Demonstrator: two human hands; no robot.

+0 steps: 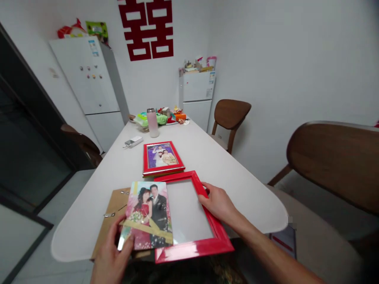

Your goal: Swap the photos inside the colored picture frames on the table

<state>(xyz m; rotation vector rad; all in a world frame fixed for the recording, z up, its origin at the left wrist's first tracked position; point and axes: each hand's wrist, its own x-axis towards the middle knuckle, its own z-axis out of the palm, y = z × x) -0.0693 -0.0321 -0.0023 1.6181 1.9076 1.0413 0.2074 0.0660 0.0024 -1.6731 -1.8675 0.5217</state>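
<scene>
Holding photo print (147,215) over red frame (194,250), left grip (114,256) pinching its edge, right grip (217,203) clamped on the frame's side.
Head view: frame has no print in yet, backing board (111,209) lies off on the table (79,232); second red frame (162,158) beyond already shows its photo.

Glossy red frame (194,251), glossy paper photo (148,215), matt cardboard backing (110,221).

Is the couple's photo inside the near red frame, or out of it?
Out. The left hand holds the photo above the red frame's left side, and the opening beside it shows no picture.
</scene>
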